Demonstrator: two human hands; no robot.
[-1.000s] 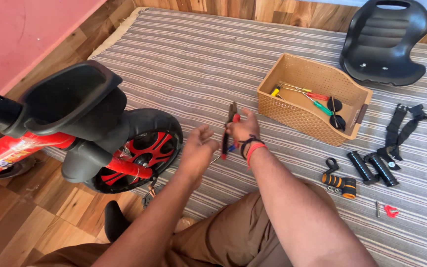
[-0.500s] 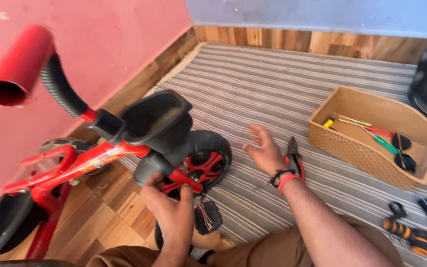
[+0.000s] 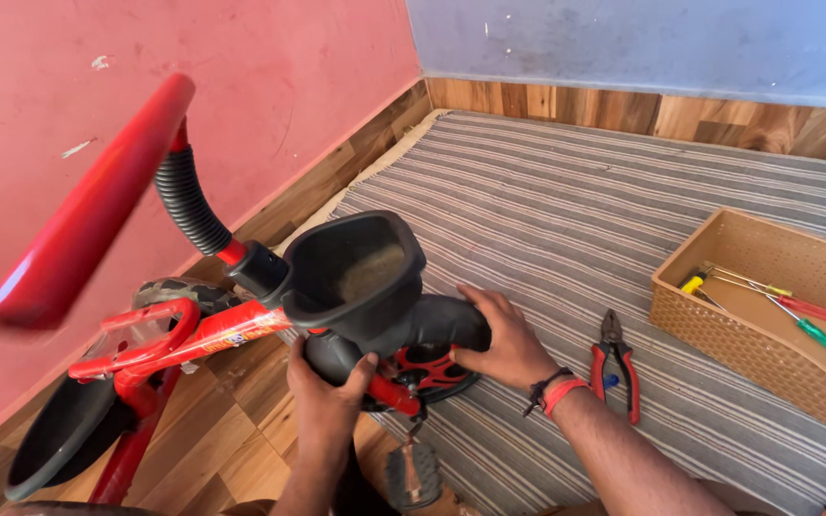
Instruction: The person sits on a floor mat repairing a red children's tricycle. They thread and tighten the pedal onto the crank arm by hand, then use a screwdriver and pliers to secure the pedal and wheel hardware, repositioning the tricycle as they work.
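A red and black child's tricycle (image 3: pixel 241 330) lies tipped on its side at the left, half on the wooden floor. My left hand (image 3: pixel 327 387) grips the black mudguard over the wheel from below. My right hand (image 3: pixel 499 339) holds the same black mudguard (image 3: pixel 437 325) from the right side, above the red and black wheel (image 3: pixel 432 373). Red-handled pliers (image 3: pixel 616 358) lie on the striped mat just right of my right wrist. A pedal (image 3: pixel 413 475) hangs below the wheel.
A tan woven basket (image 3: pixel 719 330) with several screwdrivers stands at the right on the grey striped mat (image 3: pixel 566 210). The red handlebar (image 3: pixel 88 210) sticks up at the left near the red wall. A black tool handle shows at the bottom right corner.
The pliers have been set down on the mat. Both hands have moved onto the tricycle's mudguard, and the view has shifted left toward the tricycle.
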